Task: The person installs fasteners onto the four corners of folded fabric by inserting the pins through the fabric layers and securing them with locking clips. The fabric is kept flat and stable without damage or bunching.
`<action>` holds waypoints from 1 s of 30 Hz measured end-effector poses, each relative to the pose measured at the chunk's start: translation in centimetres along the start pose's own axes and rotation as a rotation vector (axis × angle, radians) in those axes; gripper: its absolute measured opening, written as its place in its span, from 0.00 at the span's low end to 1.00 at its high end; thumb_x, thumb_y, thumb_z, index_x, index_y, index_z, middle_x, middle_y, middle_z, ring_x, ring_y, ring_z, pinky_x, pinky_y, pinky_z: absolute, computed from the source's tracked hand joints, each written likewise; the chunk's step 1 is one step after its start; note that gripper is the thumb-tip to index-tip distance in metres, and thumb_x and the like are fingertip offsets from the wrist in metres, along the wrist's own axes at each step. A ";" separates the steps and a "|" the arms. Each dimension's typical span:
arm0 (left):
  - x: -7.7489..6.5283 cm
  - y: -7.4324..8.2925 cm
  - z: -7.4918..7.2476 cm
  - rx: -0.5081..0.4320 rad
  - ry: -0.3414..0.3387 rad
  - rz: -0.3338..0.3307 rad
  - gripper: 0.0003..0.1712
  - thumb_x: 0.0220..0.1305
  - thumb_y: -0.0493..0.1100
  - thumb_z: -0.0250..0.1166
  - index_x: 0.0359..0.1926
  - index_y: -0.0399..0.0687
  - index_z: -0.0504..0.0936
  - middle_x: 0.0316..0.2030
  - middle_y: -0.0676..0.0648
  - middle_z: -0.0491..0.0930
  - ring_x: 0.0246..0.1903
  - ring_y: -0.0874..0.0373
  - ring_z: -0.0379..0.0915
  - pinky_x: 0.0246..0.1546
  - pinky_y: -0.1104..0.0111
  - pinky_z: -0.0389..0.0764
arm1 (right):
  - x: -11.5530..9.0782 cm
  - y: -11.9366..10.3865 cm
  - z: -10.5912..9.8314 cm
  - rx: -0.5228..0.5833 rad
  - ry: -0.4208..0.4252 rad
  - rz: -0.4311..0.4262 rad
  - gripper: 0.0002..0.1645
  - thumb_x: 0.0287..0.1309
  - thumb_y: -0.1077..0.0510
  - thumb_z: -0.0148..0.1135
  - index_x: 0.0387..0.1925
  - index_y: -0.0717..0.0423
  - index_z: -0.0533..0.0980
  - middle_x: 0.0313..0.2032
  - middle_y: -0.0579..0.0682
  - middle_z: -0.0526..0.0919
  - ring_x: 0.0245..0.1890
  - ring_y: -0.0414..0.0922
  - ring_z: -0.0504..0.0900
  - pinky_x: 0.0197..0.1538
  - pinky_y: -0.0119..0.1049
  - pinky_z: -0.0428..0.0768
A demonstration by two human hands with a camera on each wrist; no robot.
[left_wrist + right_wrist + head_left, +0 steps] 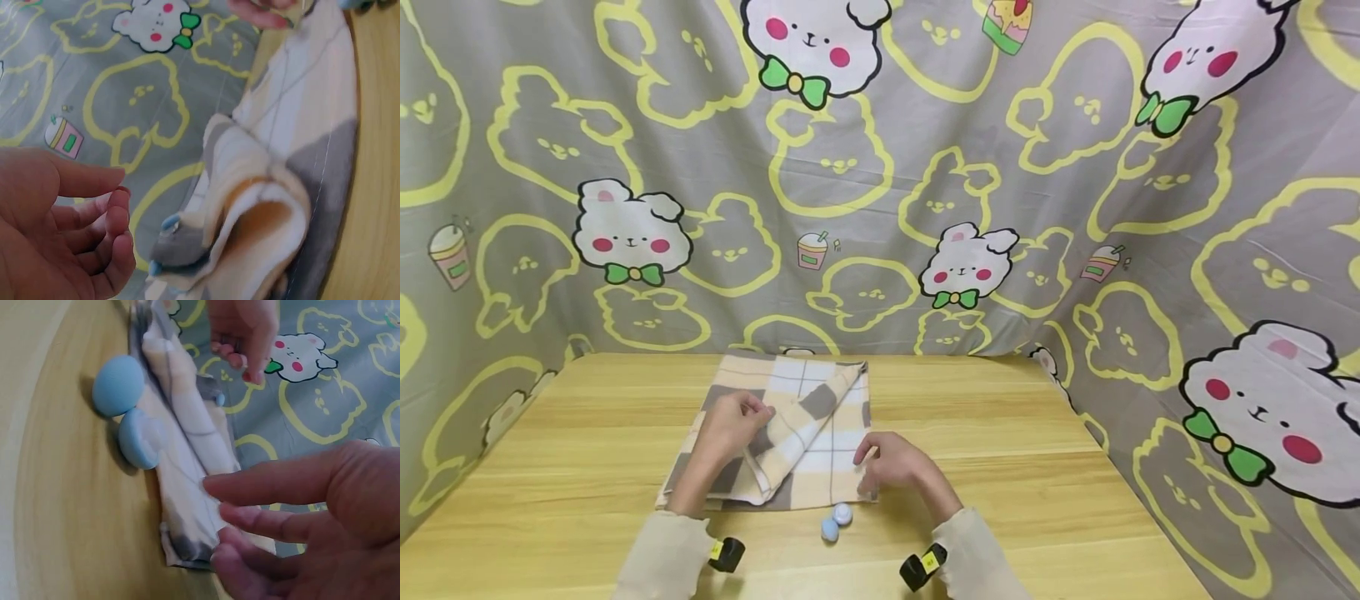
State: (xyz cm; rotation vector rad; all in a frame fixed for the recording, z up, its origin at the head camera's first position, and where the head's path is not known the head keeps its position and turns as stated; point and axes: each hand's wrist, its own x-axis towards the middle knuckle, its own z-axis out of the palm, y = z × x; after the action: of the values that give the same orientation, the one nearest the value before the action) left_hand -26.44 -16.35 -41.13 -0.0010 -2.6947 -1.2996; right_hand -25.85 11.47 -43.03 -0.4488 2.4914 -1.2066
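A plaid cloth in cream, white and grey lies on the wooden table, with a flap folded diagonally across it. My left hand hovers over the flap's left side; its fingers bend loosely toward the thumb with nothing between them. Close by the cloth's right edge is my right hand, fingers spread apart and holding nothing. Two small light-blue rounded pieces sit at the cloth's front edge: a smooth dome and one showing a whitish face. Small blue bits show at the fold's end in the left wrist view.
The wooden table extends on both sides of the cloth. A grey curtain printed with bunnies and yellow outlines hangs behind and along the sides. Each wrist wears a black camera on a yellow-marked strap.
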 end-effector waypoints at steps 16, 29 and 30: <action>-1.2 2.4 3.4 -0.032 -0.115 0.072 0.06 0.65 0.40 0.67 0.33 0.43 0.83 0.26 0.48 0.83 0.25 0.59 0.76 0.26 0.67 0.75 | -0.4 -0.1 0.6 -0.181 -0.018 0.018 0.13 0.41 0.72 0.70 0.30 0.57 0.80 0.25 0.48 0.79 0.27 0.43 0.73 0.32 0.35 0.72; -2.5 3.5 6.3 0.010 -0.319 0.217 0.04 0.59 0.40 0.73 0.34 0.46 0.88 0.30 0.51 0.86 0.31 0.61 0.79 0.34 0.64 0.78 | 0.4 -0.1 0.5 -0.073 0.192 -0.049 0.02 0.53 0.62 0.70 0.30 0.56 0.84 0.24 0.47 0.81 0.26 0.41 0.75 0.29 0.34 0.73; -2.6 3.6 6.5 0.012 -0.330 0.229 0.04 0.59 0.40 0.73 0.35 0.45 0.88 0.30 0.51 0.86 0.31 0.61 0.78 0.34 0.64 0.78 | 0.5 -0.1 0.5 -0.058 0.199 -0.051 0.02 0.53 0.62 0.70 0.30 0.57 0.84 0.24 0.47 0.81 0.25 0.41 0.75 0.29 0.34 0.73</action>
State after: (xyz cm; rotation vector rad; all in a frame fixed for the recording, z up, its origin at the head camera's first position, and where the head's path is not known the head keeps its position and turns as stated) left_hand -24.55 -8.91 -42.68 -0.5525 -2.8562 -1.3105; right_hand -26.04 10.88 -43.36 -0.4283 2.7039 -1.2566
